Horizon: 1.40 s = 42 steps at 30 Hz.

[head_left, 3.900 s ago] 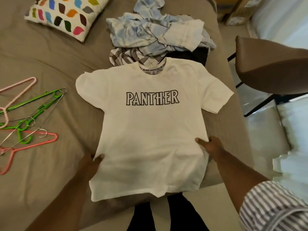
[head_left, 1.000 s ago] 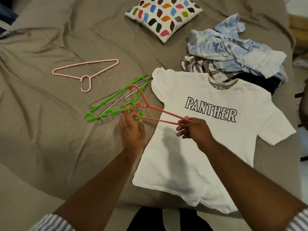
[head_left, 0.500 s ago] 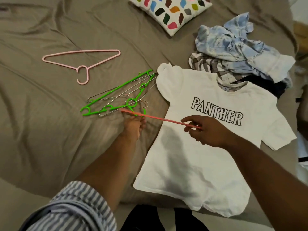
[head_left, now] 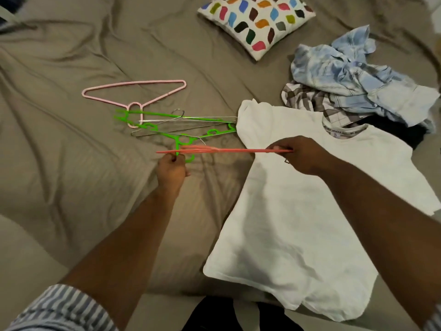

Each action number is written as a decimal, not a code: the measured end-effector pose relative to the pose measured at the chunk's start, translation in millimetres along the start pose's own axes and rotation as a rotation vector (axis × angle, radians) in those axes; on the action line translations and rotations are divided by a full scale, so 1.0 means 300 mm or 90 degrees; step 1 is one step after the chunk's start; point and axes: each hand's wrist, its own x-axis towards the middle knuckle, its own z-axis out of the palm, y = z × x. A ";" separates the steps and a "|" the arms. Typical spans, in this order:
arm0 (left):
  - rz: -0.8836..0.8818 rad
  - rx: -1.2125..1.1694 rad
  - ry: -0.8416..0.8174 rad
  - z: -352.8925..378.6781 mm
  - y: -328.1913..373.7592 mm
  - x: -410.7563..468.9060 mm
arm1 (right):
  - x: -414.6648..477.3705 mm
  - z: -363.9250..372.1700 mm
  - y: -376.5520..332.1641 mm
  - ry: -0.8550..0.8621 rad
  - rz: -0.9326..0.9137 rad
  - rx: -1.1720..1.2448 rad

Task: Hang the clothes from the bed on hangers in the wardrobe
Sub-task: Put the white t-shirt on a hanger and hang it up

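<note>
A white T-shirt point(head_left: 298, 223) lies flat on the brown bed point(head_left: 59, 163), its hem hanging over the near edge. Above it I hold a coral-red hanger point(head_left: 229, 150) seen edge-on, nearly level. My right hand point(head_left: 299, 152) pinches its right end over the shirt's chest. My left hand point(head_left: 172, 169) grips the hook of a green hanger point(head_left: 183, 142) that is tangled with the red one. A pile of other clothes point(head_left: 353, 84), blue, checked and dark, lies beyond the shirt's collar.
A pale pink hanger point(head_left: 133, 91) and a tangle of green and wire hangers point(head_left: 181, 125) lie left of the shirt. A white pillow with coloured patches point(head_left: 255, 17) sits at the far side of the bed.
Since smoothing the shirt I have picked up the red hanger. In the last second it has turned flat and edge-on and risen a little; my left hand has drawn the green hanger's hook nearer.
</note>
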 end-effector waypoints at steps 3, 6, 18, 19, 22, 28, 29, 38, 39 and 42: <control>0.053 0.068 -0.009 -0.037 -0.006 0.004 | 0.038 0.006 -0.007 0.043 -0.011 0.006; 0.011 0.002 -0.006 -0.040 0.013 0.006 | 0.051 0.030 -0.009 -0.023 -0.006 0.010; -0.044 -0.109 0.035 -0.054 0.007 0.025 | -0.166 0.311 0.010 -0.206 0.090 0.388; -0.053 -0.098 0.052 -0.058 0.012 0.036 | -0.183 0.333 -0.007 -0.211 0.094 0.401; -0.089 -0.054 0.076 -0.066 0.039 0.049 | -0.216 0.394 -0.061 -0.221 0.108 0.435; -0.016 0.270 0.156 -0.086 0.084 -0.025 | -0.238 0.392 -0.122 -0.265 0.106 0.543; 0.039 0.283 0.186 -0.083 0.081 -0.055 | -0.243 0.375 -0.120 -0.269 0.103 0.555; -0.210 -0.193 -0.069 0.143 0.062 -0.307 | -0.390 0.199 0.090 -0.278 0.102 0.539; -0.229 -0.240 -0.113 0.177 0.064 -0.341 | -0.410 0.192 0.123 -0.281 0.115 0.532; -0.246 -0.315 -0.153 0.307 0.061 -0.425 | -0.476 0.163 0.241 -0.245 0.159 0.544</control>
